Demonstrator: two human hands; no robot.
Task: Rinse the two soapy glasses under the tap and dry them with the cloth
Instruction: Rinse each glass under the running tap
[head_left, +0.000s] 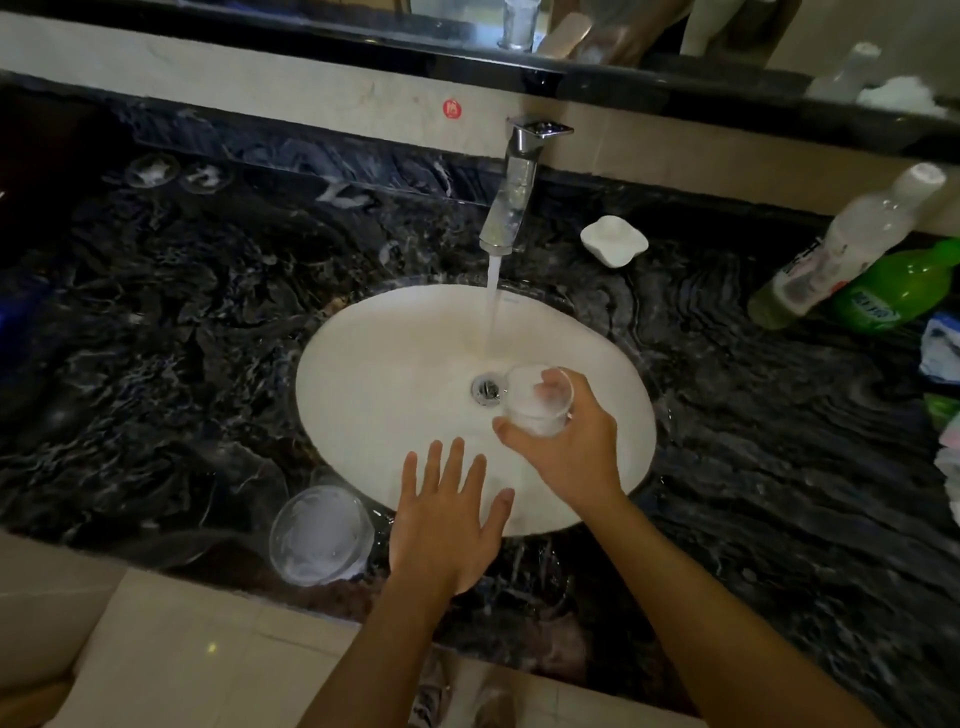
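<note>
My right hand (566, 447) grips a soapy glass (537, 399) over the white sink (374, 395), just right of the drain and a little below the running stream from the chrome tap (511, 200). Foam sits in the glass's bottom. My left hand (447, 519) hovers flat with spread fingers over the sink's front rim, holding nothing. A second soapy glass (322, 535) stands on the dark marble counter at the sink's front left. A crumpled cloth (943, 353) lies at the right edge, partly cut off.
A white soap dish (614, 240) sits right of the tap. A clear bottle (847, 244) and a green bottle (904, 291) stand at the back right. Foam marks dot the counter's back left (176, 174). A mirror runs along the top.
</note>
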